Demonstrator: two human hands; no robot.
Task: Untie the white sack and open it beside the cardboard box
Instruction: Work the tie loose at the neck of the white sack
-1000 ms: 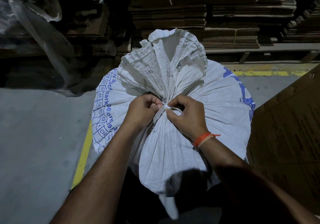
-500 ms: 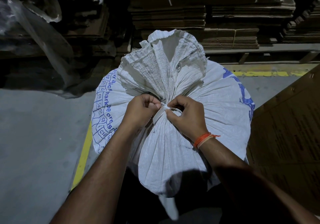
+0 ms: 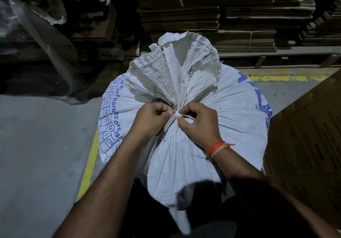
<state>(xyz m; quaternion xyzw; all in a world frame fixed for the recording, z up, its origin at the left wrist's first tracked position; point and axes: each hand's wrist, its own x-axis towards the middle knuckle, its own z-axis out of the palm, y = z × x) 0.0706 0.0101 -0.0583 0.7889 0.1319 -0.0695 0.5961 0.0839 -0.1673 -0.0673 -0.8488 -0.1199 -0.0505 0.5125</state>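
Note:
A full white woven sack point(image 3: 230, 116) with blue print stands upright in front of me. Its neck is gathered and bound by a flat white tie strap point(image 3: 170, 122). The loose mouth fans out above the knot. My left hand point(image 3: 149, 121) pinches the strap at the knot from the left. My right hand point(image 3: 200, 125), with an orange thread band at the wrist, pinches the same strap from the right. Their fingertips almost touch at the knot. A brown cardboard box point(image 3: 311, 138) stands right beside the sack on the right.
Stacks of flattened cardboard point(image 3: 230, 22) on a pallet fill the back. Clear plastic sheeting point(image 3: 36, 35) hangs at the left. The grey concrete floor point(image 3: 40, 154) lies to the left, with a yellow line point(image 3: 88, 166) running past the sack.
Both hands stay at the knot and have shifted only slightly. The sack remains tied.

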